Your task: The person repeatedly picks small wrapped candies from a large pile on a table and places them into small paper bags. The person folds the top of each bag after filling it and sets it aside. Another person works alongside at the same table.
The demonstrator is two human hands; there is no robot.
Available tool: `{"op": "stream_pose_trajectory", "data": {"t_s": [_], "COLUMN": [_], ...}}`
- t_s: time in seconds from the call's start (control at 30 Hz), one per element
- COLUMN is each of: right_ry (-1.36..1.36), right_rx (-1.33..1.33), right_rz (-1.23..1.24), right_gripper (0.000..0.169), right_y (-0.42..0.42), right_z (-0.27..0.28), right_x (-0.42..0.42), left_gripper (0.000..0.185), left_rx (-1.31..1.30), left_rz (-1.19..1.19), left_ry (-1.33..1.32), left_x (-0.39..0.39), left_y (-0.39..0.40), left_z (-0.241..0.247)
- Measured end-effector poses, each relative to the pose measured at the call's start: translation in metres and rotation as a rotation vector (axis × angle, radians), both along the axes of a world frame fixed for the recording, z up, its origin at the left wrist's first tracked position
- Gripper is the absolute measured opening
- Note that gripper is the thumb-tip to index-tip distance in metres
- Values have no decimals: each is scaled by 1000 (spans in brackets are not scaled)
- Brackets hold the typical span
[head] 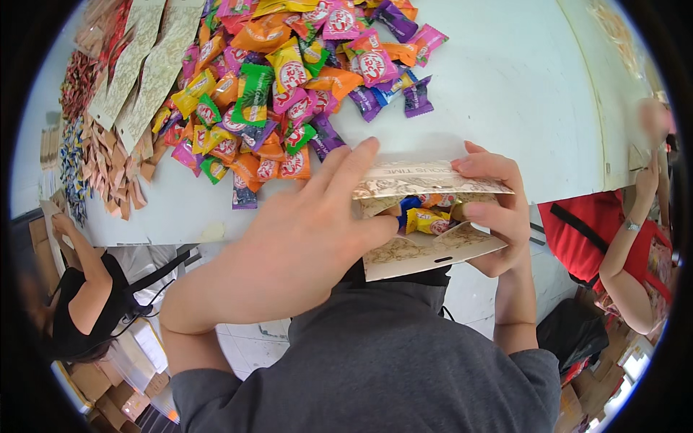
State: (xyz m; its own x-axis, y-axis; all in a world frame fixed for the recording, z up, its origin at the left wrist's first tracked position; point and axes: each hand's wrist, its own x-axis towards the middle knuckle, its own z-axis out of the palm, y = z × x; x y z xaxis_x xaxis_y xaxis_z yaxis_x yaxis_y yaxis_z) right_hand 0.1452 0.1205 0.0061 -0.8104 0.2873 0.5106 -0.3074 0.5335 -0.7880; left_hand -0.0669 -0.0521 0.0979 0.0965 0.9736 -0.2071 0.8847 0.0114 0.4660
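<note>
Both of my hands hold a cream paper box (433, 181) with a brown floral pattern at the table's front edge. Its end stands open towards me, and a flap with a slot hangs at the lower side. Inside lie several wrapped candies, among them a yellow candy (427, 221) and a blue one. My left hand (325, 216) lies along the box's left side, fingers over its top and thumb at the opening. My right hand (495, 205) grips the right end, its thumb at the opening. Beyond the box is a heap of colourful wrapped candies (254, 97).
Flat patterned cartons (157, 76) lie left of the heap, by piles of brown-pink packets (113, 168) and blue packets (73, 157). A person in black (86, 303) is at the left. Another person in a red apron (579, 233) stands at the right. The white table (503, 92) spans the front.
</note>
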Motion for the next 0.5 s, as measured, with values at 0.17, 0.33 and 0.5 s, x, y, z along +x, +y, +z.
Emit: {"op": "stream_pose_trajectory", "data": {"t_s": [0.17,0.33,0.5], "right_ry": [-28,-79,-177], "right_rx": [-46,-65,196], "right_rz": [-7,32,48], "right_gripper": [61,58,48], "right_y": [-1,3,13], "right_z": [1,0,16], "right_x": [1,6,12], "left_gripper": [25,21,17], "left_rx": [-131,-122,39], "left_rz": [8,62,119], "left_ry": [109,90,8], "left_x": [9,11,14], "left_y": [14,16,5], "left_z": [2,-8,-22]}}
